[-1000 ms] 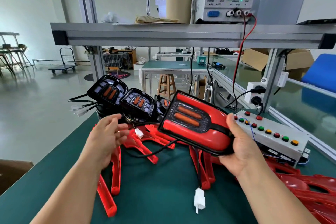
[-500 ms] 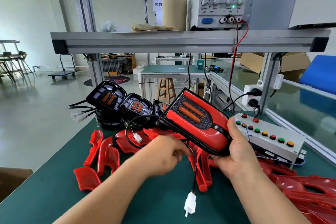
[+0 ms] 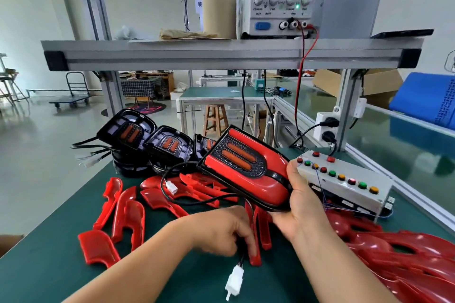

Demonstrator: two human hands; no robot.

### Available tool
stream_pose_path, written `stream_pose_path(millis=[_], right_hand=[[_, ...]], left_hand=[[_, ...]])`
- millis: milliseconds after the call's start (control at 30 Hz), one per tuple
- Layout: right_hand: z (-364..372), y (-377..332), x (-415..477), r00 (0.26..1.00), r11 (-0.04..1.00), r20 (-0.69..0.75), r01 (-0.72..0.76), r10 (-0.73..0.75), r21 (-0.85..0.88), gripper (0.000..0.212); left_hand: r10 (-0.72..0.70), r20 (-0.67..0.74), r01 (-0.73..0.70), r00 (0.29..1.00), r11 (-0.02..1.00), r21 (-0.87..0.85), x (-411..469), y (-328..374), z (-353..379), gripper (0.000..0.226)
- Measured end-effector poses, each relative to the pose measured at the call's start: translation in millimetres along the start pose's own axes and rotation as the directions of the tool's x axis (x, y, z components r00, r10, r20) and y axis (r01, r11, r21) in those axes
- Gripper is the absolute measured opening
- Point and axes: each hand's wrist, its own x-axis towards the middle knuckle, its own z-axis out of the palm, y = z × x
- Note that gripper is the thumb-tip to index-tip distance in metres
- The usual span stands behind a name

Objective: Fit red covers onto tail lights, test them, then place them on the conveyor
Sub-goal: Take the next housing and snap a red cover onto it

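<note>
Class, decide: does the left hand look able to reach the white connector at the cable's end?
Probably yes: the left hand grips the cable just above the white connector, and nothing lies between them.

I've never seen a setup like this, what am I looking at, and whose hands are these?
This is one picture from a camera worn on a person's head, looking down at a green workbench. The right hand holds a tail light with its red cover fitted. The left hand grips that light's black cable, just above its white plug. Loose red covers lie on the bench, uncovered tail lights sit behind them, and a button box stands on the right.
</note>
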Motion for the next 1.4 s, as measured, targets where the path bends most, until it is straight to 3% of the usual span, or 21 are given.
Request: stream_pose_path(millis=[167, 300, 400, 500, 567, 633, 700, 767, 833, 900, 1000, 1067, 1167, 1233, 1300, 1400], right_hand=[[-1, 0, -1, 1.0, 0.999, 0.004, 0.013, -0.013, -0.036, 0.039], [0, -1, -2, 1.0, 0.999, 0.005, 0.018, -0.018, -0.029, 0.044], [1, -2, -3, 1.0, 1.0, -0.011, 0.02, -0.02, 0.008, 0.049], [0, -6, -4, 0.998, 0.994, -0.027, 0.052, -0.05, 0.097, 0.036], [-1, -9, -5, 0.998, 0.991, -0.017, 0.061, -0.06, 0.121, 0.026], [-1, -10, -6, 0.999, 0.997, 0.03, 0.042, -0.044, 0.066, 0.03], [4, -9, -9, 0.994, 0.997, 0.105, -0.023, 0.03, -0.068, 0.029], [9, -1, -16, 0.987, 0.968, 0.13, -0.062, 0.096, -0.244, 0.028], [15, 11, -22, 0.989, 0.914, 0.095, -0.067, 0.114, -0.401, 0.032], [18, 24, -28, 0.992, 0.861, 0.06, -0.065, 0.11, -0.504, 0.038], [20, 33, -33, 0.998, 0.798, 0.018, -0.037, 0.059, -0.601, 0.046], [19, 32, -32, 1.0, 0.67, 0.003, 0.004, -0.002, -0.743, 0.055], [14, 24, -29, 0.995, 0.265, 0.016, 0.042, -0.099, -0.963, 0.063], [11, 16, -26, 0.991, -0.019, 0.07, 0.068, -0.11, -0.998, 0.066], [7, 8, -22, 0.994, -0.204, 0.087, 0.071, -0.068, -0.976, 0.068], [1, -4, -17, 0.995, -0.388, 0.088, 0.059, -0.056, -0.92, 0.066]], left_hand=[[-0.048, 0.0, 0.048, 0.999, 0.987, -0.155, 0, -8, 0, 0.032], [-0.096, -0.229, 0.016, 0.969, 0.944, -0.33, -7, -16, -6, 0.036], [-0.162, -0.377, -0.123, 0.912, 0.768, -0.629, -21, -24, -13, 0.015], [-0.353, -0.498, -0.323, 0.792, 0.449, -0.833, -27, -38, -21, 0.021], [-0.476, -0.555, -0.455, 0.682, 0.317, -0.832, -29, -46, -32, 0.023], [-0.57, -0.597, -0.61, 0.565, 0.198, -0.767, -32, -52, -49, 0.025], [-0.623, -0.625, -0.743, 0.47, 0.102, -0.661, -36, -59, -73, 0.024], [-0.642, -0.641, -0.806, 0.421, 0.059, -0.59, -42, -60, -99, 0.022], [-0.623, -0.681, -0.799, 0.385, 0.145, -0.584, -50, -56, -121, 0.031], [-0.572, -0.755, -0.701, 0.322, 0.392, -0.596, -55, -50, -137, 0.044], [-0.475, -0.836, -0.494, 0.275, 0.676, -0.547, -50, -33, -140, 0.021], [-0.432, -0.851, -0.269, 0.297, 0.818, -0.509, -40, -23, -128, 0.033], [-0.363, -0.829, -0.125, 0.426, 0.883, -0.452, -21, -13, -99, 0.02], [-0.349, -0.799, -0.067, 0.49, 0.899, -0.433, -12, -12, -83, 0.019], [-0.363, -0.782, 0.028, 0.507, 0.913, -0.406, -7, -18, -71, 0.019], [-0.397, -0.775, 0.087, 0.492, 0.908, -0.41, -5, -26, -59, 0.019]])
